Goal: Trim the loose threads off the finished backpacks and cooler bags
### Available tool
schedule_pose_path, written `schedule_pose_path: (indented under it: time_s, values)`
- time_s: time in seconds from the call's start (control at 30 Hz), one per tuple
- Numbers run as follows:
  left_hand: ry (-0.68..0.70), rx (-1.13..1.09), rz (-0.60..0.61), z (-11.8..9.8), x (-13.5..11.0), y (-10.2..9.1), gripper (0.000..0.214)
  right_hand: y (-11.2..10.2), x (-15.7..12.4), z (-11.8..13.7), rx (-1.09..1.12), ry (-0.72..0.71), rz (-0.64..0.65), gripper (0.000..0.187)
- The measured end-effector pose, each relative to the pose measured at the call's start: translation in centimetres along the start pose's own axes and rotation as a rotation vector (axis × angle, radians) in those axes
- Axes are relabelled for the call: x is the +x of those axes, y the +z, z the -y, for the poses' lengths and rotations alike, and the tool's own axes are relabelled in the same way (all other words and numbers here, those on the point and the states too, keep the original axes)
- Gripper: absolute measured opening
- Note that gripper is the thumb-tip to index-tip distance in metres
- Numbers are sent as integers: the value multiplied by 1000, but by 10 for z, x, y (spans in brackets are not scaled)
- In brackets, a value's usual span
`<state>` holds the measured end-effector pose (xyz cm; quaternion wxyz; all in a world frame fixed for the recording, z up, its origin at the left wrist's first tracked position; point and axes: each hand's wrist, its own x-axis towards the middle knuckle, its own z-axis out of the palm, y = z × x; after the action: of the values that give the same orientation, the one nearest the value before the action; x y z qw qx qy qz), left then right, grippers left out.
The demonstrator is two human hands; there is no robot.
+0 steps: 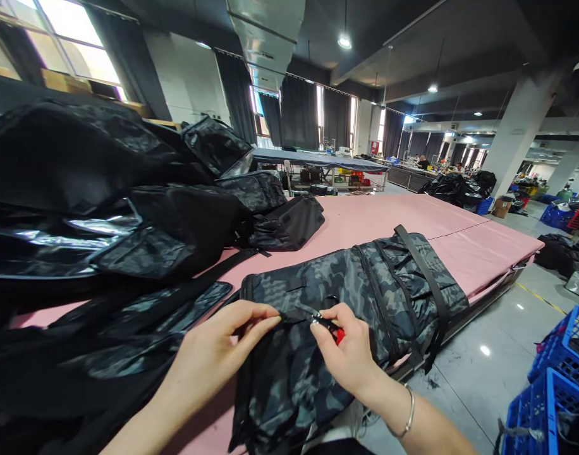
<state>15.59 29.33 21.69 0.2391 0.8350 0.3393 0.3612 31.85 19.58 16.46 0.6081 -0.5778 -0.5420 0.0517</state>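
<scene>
A dark camouflage backpack [365, 291] lies flat on the pink table [403, 218] in front of me. My left hand [218, 354] pinches a strip of fabric or zipper tape [294, 314] on the bag's near panel. My right hand [349, 354], with a bracelet at the wrist, is closed on a small tool with a red handle [334, 328]; its dark tip touches the same strip. A black strap [425, 278] runs across the bag's far end.
A tall heap of black and camouflage bags [104, 221] fills the left side of the table. Blue plastic crates [559, 379] stand on the floor at the right. Far back are a long work table [318, 161], more bags and seated people.
</scene>
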Motion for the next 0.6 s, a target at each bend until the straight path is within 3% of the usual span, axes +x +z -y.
schedule_pose_path:
  time_s: [0.3, 0.37, 0.6]
  values:
    - [109, 404, 79, -1, 6, 16, 30, -1, -5, -3, -30, 3, 12, 18]
    - [78, 327, 69, 0, 4, 15, 29, -1, -6, -4, -49, 5, 22, 19]
    - [-198, -251, -34, 1, -9, 3, 40, 0, -12, -5, -120, -47, 93, 21]
